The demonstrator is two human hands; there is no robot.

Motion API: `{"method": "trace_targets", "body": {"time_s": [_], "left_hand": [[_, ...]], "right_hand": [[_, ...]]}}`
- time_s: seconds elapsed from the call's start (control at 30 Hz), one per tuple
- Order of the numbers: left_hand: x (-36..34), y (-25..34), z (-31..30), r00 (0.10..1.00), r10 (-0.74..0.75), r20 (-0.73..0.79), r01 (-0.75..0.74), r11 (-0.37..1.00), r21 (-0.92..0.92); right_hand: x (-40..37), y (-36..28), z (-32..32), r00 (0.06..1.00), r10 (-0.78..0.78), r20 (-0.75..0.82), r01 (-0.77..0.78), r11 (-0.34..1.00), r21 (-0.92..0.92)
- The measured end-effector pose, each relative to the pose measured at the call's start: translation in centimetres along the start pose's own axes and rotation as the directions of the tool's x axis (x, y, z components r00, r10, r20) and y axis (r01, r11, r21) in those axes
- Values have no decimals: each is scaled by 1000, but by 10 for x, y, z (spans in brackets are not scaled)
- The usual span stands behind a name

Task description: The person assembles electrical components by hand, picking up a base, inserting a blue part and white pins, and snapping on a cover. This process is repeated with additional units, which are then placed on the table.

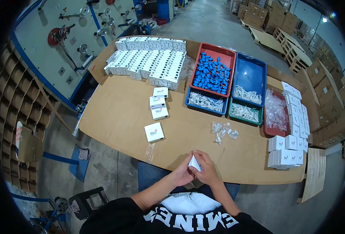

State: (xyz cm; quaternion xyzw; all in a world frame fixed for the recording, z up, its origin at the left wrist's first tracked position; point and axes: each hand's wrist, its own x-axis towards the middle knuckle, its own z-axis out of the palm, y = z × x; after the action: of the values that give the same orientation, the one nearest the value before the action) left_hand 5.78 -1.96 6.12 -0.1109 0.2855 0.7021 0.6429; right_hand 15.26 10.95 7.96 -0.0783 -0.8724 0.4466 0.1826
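A small white box [194, 163] is held between both hands close to the front edge of the table. My left hand [183, 172] closes on it from the left, and my right hand [207, 170] wraps its other side; the fingers hide much of the box. Ahead and to the left lies a white box with a small printed mark [154, 132], with several similar boxes [159, 103] in a column beyond it. Right of these, several small clear plastic packets [222, 131] lie loose on the cardboard tabletop [119, 113].
Rows of white boxes [145, 62] fill the back left. A red tray [235, 58] holds blue pieces; blue [250, 70] and green trays [254, 123] hold white pieces. A red bin [272, 132] holds clear bags. White boxes [283, 158] are stacked at right.
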Motion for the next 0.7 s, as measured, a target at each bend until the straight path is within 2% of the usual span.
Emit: {"method": "trace_targets", "body": {"time_s": [0.07, 0.2, 0.37, 0.5, 0.7], "left_hand": [[-3, 1, 5, 1000, -4, 22, 4, 1000, 8], [0, -6, -2, 1000, -11, -22, 12, 1000, 23], [4, -20, -4, 991, 94, -90, -93, 995, 23], [5, -20, 2, 989, 71, -130, -66, 997, 40], [5, -21, 7, 993, 74, -97, -70, 997, 42]], "right_hand": [[0, 3, -1, 998, -65, 25, 66, 997, -29], [-3, 7, 5, 998, -62, 1, 62, 998, -16], [-8, 16, 8, 983, -173, -62, 169, 983, -64], [-11, 21, 7, 981, -171, -97, 169, 985, -23], [-19, 25, 10, 982, -150, -118, 151, 988, 4]]}}
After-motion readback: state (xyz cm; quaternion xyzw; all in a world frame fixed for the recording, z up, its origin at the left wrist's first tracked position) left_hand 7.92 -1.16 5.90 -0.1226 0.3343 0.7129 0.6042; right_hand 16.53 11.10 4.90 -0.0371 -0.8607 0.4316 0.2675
